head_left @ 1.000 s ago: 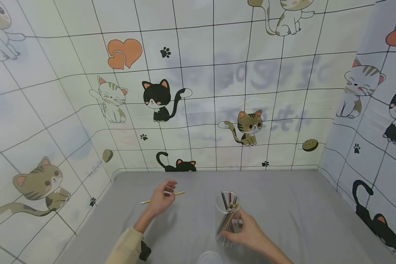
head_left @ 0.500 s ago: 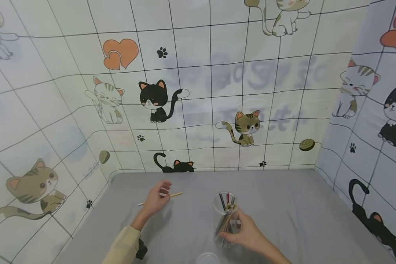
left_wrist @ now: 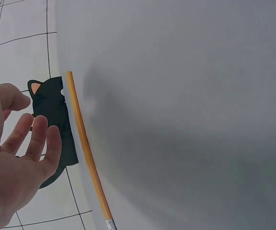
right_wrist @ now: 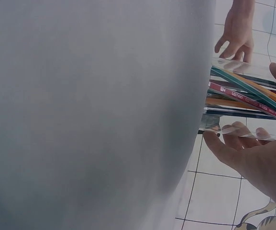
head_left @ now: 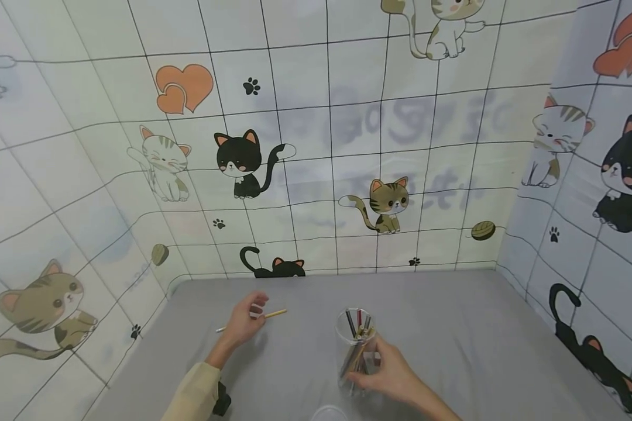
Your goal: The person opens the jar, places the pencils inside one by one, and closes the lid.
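My left hand (head_left: 245, 321) hovers over the left part of the table with its fingers loosely bent, holding nothing. Beneath it a yellow pencil (head_left: 277, 313) lies slantwise on the cloth; the left wrist view has a gap between this pencil (left_wrist: 87, 148) and the fingers. My right hand (head_left: 387, 371) grips a clear cup (head_left: 342, 359) from its right side, thumb and fingers around the wall. Upright in the cup stand several pencils (head_left: 356, 351). Green, red and orange pencils (right_wrist: 245, 96) show through its wall in the right wrist view.
A grey cloth covers the table (head_left: 442, 339). At the front edge of the head view is a round clear object (head_left: 329, 414), partly cut off. Cat-print curtains (head_left: 305, 146) rise behind and on both sides. A dark device (head_left: 222, 400) sits at my left wrist.
The head view has shifted slightly, so everything appears a little further left. Both hands, the cup and the pencil otherwise keep their places.
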The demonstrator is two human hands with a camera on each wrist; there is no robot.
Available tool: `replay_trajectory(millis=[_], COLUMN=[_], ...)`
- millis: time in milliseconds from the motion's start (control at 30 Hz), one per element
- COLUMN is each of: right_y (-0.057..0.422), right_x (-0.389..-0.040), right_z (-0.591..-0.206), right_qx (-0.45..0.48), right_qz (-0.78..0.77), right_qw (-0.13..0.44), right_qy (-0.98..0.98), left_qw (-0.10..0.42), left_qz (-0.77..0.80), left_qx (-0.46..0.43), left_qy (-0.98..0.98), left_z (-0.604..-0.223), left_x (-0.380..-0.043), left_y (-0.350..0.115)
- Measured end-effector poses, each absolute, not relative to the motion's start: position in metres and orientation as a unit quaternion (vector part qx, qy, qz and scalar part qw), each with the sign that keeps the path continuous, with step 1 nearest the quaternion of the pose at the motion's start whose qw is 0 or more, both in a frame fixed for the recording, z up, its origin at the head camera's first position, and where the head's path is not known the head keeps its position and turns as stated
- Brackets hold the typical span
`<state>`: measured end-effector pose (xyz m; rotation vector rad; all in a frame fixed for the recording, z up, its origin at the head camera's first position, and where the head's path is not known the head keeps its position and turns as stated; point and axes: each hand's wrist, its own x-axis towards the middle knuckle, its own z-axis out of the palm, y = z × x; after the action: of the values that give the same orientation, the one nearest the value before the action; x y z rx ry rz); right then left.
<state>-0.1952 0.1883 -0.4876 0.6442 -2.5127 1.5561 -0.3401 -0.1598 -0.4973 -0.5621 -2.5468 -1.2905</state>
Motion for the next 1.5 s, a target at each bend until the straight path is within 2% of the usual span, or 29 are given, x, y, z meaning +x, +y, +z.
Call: replay_trajectory(millis=[600, 1500], right_y=[0.188, 0.190], right_x=[-0.196, -0.197], right_z=[-0.485, -0.488], right_qx=[0.219, 0.207], right_qz=[0.521, 0.507], right_qw=[0.058, 0.044], right_qy=[-0.823, -0.835], left_qw=[0.094, 0.122], left_qz=[-0.418, -0.381], left_qx=[-0.167, -0.197], left_qy=[-0.888, -0.895], left_z=[-0.502, -0.517], left_x=[-0.351, -0.364], left_y=[-0.157, -0.153])
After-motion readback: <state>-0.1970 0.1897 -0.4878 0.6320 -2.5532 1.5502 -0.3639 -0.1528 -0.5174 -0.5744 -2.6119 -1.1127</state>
